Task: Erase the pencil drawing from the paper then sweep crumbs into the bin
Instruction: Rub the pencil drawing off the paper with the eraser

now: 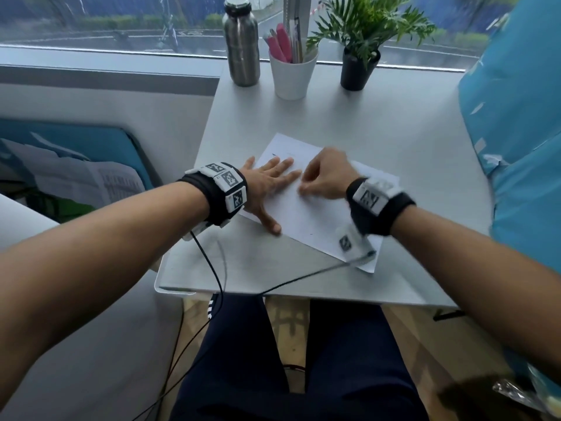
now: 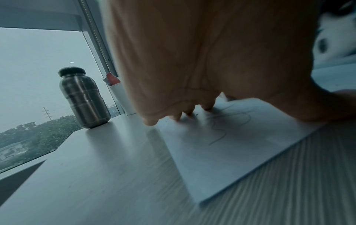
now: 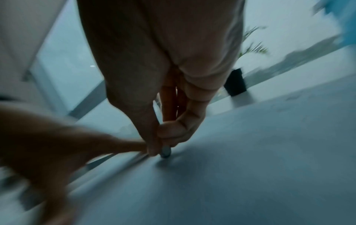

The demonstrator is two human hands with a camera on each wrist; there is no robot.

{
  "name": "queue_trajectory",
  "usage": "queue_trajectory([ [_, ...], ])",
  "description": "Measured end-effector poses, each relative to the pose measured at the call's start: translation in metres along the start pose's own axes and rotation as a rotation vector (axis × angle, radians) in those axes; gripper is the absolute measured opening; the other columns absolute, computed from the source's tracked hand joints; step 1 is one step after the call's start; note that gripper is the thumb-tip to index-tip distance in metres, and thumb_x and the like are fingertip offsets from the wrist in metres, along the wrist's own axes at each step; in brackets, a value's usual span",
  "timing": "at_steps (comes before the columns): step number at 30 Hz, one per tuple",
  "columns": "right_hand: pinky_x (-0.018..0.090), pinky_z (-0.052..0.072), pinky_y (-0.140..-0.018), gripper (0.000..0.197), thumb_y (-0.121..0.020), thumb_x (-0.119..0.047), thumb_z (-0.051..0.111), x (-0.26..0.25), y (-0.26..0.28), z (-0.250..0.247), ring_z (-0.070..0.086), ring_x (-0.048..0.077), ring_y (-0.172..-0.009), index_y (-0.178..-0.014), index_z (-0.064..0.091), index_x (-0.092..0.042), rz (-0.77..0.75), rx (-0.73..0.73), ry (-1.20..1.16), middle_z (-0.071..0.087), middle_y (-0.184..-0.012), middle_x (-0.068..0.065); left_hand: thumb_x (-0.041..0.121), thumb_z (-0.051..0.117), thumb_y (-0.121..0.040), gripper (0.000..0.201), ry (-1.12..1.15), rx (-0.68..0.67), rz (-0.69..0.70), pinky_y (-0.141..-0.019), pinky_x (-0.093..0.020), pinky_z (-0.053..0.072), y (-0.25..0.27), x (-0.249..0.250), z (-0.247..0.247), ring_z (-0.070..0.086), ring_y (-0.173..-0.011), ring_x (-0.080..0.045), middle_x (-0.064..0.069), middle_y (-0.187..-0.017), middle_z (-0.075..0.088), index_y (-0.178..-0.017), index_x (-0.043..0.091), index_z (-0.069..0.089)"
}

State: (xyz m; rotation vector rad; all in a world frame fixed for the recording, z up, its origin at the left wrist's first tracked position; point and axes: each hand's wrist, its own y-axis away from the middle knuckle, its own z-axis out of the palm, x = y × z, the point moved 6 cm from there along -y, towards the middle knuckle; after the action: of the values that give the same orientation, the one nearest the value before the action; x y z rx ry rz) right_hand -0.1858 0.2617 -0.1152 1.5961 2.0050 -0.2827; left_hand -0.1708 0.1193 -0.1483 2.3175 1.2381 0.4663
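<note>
Paper held flat, eraser tip on the sheet.
Paper (image 1: 306, 214) lies on the table (image 1: 394, 141); left hand (image 1: 267, 183) spread flat, pressing it — right hand (image 1: 326, 177) pinches a small grey eraser (image 3: 165, 151), tip touching the sheet. Pencil drawing (image 2: 227, 121) visible beside the left fingers. Farther back — metal bottle (image 1: 241, 41), white cup (image 1: 293, 74), potted plant (image 1: 359, 65).

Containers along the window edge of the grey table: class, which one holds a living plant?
The small black pot, rightmost of the three, with green fronds rising from it. The white cup in the middle holds pens; the steel bottle on the left is capped.
</note>
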Motion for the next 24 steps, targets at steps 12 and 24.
queue_trajectory([
  [12, 0.018, 0.05, -0.065, 0.01, -0.071, -0.021, 0.078, -0.023, 0.034, 0.023, 0.058, 0.002, -0.058, -0.076, 0.078, -0.012, -0.112, -0.149, 0.047, 0.071, -0.07, -0.003, 0.078, 0.072, -0.057, 0.139, 0.007, 0.007, -0.007, -0.114, -0.063, -0.007, -0.001, 0.002, 0.002, -0.024, -0.147, -0.021, 0.002, -0.159, -0.028, -0.152, 0.032, -0.019],
  [24, 0.019, 0.047, -0.056, 0.01, -0.069, -0.022, 0.082, 0.071, 0.022, -0.041, 0.059, 0.01, -0.051, -0.073, 0.075, -0.016, 0.231, -0.05, 0.002, 0.072, -0.071, 0.004, 0.078, 0.07, -0.06, 0.134, 0.022, 0.002, -0.002, -0.114, -0.061, -0.012, -0.001, 0.001, 0.003, -0.026, -0.146, -0.02, 0.006, -0.159, -0.029, -0.151, 0.039, -0.02],
])
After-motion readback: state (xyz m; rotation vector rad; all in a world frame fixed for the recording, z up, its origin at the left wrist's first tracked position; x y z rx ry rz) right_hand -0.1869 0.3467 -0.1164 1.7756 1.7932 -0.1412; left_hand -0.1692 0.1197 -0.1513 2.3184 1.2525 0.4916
